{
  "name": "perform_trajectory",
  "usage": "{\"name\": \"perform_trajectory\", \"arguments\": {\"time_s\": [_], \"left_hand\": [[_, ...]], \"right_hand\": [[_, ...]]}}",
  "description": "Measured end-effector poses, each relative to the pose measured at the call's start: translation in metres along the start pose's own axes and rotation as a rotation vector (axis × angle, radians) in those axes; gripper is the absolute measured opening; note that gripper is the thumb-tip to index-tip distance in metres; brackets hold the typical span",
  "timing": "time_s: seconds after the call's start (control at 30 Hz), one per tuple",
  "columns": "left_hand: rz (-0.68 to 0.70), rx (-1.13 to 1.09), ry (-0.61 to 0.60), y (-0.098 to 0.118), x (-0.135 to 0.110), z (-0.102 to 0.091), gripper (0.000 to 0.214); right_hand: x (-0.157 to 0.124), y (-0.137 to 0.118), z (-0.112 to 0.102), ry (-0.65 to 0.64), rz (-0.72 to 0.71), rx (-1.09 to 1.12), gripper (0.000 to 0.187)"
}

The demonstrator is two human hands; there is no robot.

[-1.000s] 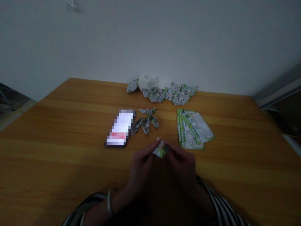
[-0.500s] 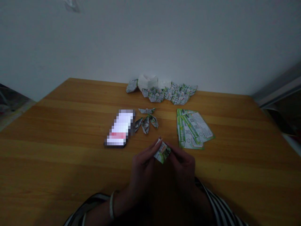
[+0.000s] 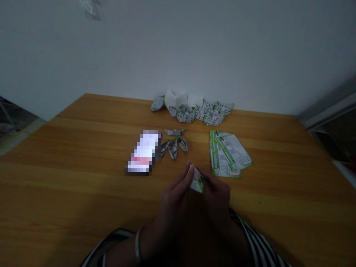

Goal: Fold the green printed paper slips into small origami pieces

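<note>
Between my hands, above the near part of the wooden table, is a small folded paper printed green and white. My left hand pinches its left edge between thumb and fingers. My right hand grips the right edge, its fingertips partly in shadow. Just beyond lie several small folded paper pieces, pointed at the ends like little boats. To the right rests a fanned stack of flat green and white printed leaflets.
A phone with a lit, blurred screen lies left of the folded pieces. Against the wall stands a row of joined folded paper with white tissue behind it. The wooden table ends at the wall.
Both hands stay on the folded paper. The left hand has shifted slightly right, and the paper has turned and shows a narrower face. The camera view has moved a little.
</note>
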State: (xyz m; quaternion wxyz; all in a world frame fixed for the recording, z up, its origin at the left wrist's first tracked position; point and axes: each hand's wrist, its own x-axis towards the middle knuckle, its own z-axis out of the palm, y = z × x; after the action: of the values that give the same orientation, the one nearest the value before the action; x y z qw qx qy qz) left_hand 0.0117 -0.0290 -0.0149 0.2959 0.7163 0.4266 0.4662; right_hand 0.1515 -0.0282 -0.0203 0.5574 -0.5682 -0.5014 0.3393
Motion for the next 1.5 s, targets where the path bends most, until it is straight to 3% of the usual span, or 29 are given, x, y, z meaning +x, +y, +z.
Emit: {"name": "perform_trajectory", "arguments": {"time_s": [0.1, 0.2, 0.37, 0.5, 0.6, 0.7, 0.87, 0.93, 1.1, 1.2, 1.33, 1.5], "left_hand": [[0.007, 0.006, 0.007, 0.000, -0.003, 0.001, 0.059], [0.008, 0.000, -0.012, -0.001, -0.005, 0.002, 0.058], [-0.069, -0.077, -0.034, 0.002, -0.002, -0.001, 0.053], [-0.130, -0.187, 0.002, 0.006, 0.004, -0.005, 0.050], [-0.140, -0.228, 0.040, 0.007, 0.007, -0.008, 0.047], [-0.150, -0.217, 0.077, 0.005, 0.009, -0.009, 0.047], [-0.133, -0.191, 0.018, 0.005, 0.006, -0.009, 0.046], [-0.125, -0.197, -0.023, 0.006, 0.006, -0.009, 0.046], [-0.214, -0.344, -0.080, 0.011, 0.008, -0.012, 0.044], [-0.359, -0.419, 0.000, 0.011, 0.013, -0.016, 0.038], [-0.418, -0.241, 0.126, 0.006, 0.026, -0.020, 0.023], [-0.432, -0.252, -0.025, 0.001, 0.034, -0.022, 0.013]], "right_hand": [[0.001, -0.004, 0.004, -0.015, 0.199, 0.205, 0.026], [0.000, -0.005, 0.003, 0.005, 0.237, 0.243, 0.023], [-0.004, 0.000, -0.003, -0.036, 0.068, 0.138, 0.034], [-0.002, -0.003, -0.010, -0.164, -0.168, 0.090, 0.042], [0.001, -0.006, -0.013, -0.245, -0.225, 0.138, 0.044], [0.000, -0.006, -0.010, -0.283, -0.097, 0.236, 0.039], [-0.002, -0.004, 0.000, -0.143, 0.258, 0.324, 0.042], [0.001, -0.004, 0.001, -0.117, 0.335, 0.338, 0.041], [0.007, 0.001, -0.004, -0.105, 0.359, 0.362, 0.032], [0.007, 0.002, -0.005, -0.094, 0.378, 0.344, 0.034], [0.002, -0.004, -0.003, -0.099, 0.309, 0.276, 0.027], [0.000, -0.008, -0.003, -0.161, 0.192, 0.176, 0.021]]}}
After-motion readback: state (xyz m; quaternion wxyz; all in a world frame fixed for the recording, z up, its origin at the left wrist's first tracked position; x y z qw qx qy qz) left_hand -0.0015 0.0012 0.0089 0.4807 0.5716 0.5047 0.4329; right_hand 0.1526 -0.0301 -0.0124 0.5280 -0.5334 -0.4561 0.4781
